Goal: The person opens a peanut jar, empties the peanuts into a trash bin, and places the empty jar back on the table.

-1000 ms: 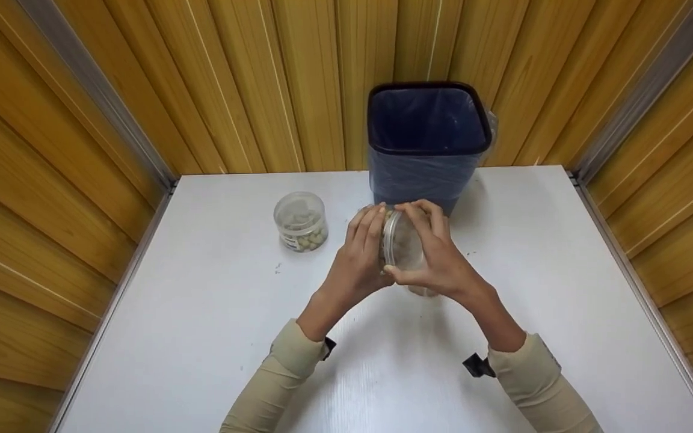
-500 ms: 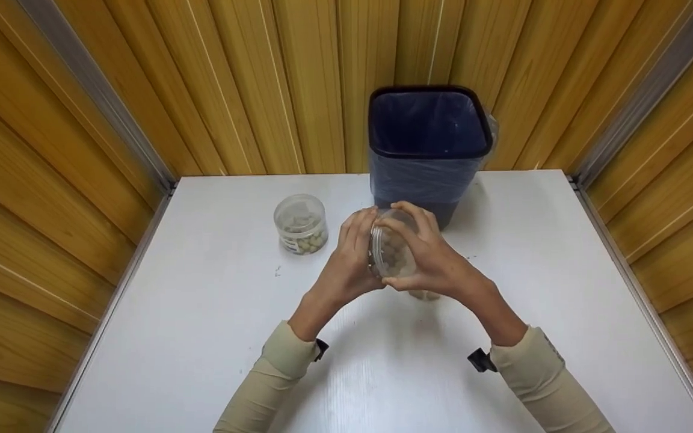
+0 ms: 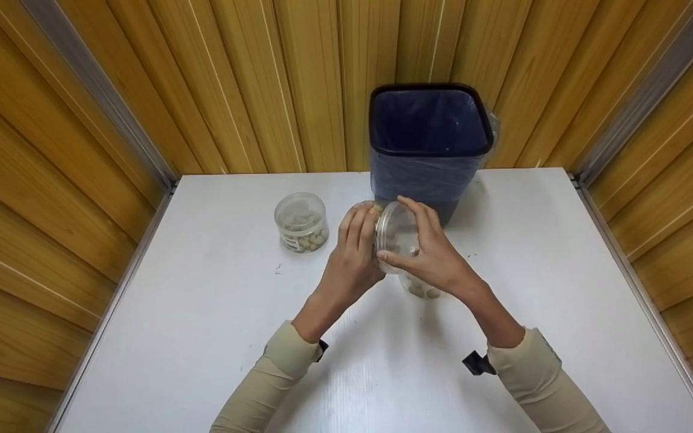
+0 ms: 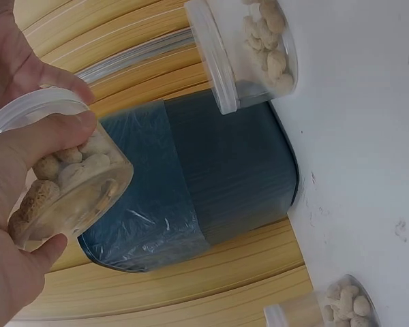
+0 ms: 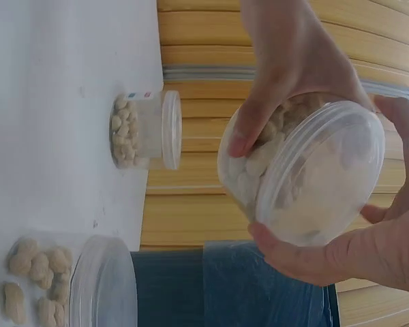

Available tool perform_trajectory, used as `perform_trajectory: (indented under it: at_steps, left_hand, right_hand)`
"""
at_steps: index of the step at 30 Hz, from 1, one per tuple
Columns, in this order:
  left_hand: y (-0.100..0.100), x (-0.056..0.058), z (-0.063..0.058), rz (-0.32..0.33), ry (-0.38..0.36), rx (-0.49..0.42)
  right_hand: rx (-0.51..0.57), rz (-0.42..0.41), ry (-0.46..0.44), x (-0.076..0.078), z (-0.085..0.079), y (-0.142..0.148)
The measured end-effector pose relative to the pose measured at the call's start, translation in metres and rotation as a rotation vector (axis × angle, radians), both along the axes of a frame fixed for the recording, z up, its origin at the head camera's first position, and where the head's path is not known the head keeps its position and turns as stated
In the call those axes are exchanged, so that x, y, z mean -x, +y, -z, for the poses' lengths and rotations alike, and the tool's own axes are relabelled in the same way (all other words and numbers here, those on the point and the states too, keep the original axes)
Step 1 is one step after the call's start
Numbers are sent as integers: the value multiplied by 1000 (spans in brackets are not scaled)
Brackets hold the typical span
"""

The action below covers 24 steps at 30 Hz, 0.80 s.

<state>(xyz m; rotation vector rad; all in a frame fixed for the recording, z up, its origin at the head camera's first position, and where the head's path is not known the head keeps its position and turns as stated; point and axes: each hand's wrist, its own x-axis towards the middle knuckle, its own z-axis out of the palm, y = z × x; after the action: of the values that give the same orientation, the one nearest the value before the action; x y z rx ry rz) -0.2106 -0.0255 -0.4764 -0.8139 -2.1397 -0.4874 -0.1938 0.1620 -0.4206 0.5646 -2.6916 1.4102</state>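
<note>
A clear plastic jar of unshelled peanuts [image 4: 88, 167] is held tilted above the table between both hands. My left hand [image 3: 349, 258] grips the jar's body, with thumb and fingers around its side. My right hand [image 3: 437, 252] holds the rim of the clear lid [image 5: 324, 180], its thumb on the near edge and fingers on the far edge. The lid sits on the jar's mouth; whether it is loose cannot be seen. A second peanut jar [image 3: 423, 290] stands on the table beneath the hands, partly hidden by them in the head view.
A third jar [image 3: 302, 224], labelled and holding peanuts, stands at the left on the white table [image 3: 190, 313]. Behind the hands is a dark blue bin [image 3: 425, 180] with a plastic liner. Yellow slatted walls [image 3: 310, 78] enclose the table's back and sides.
The held jar has dipped left and then risen slightly, and its tilt has changed. My right hand's fingers and thumb have shifted around the lid's rim. The standing jars have stayed put.
</note>
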Motion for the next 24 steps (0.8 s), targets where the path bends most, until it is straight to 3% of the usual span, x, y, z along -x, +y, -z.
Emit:
perform_trajectory:
  at_steps: [6,13,16,19,24]
  left_hand:
    - [4,-2,1,-12,12,22]
    - [1,-4,-3,60,-95,-8]
    - [-2,-4,-5,79,-134,-16]
    - [-3,-3,-8,70,-114,10]
    - [-1,-4,-10,64,-39,52]
  right_hand:
    - [27,3,12,-1,0,1]
    - [-38,-106,259,0,2,6]
    - [-45,-144,303,0,1,7]
    - [-25,-139,246,-1,0,5]
    - [46,-37,38,-6,-5,1]
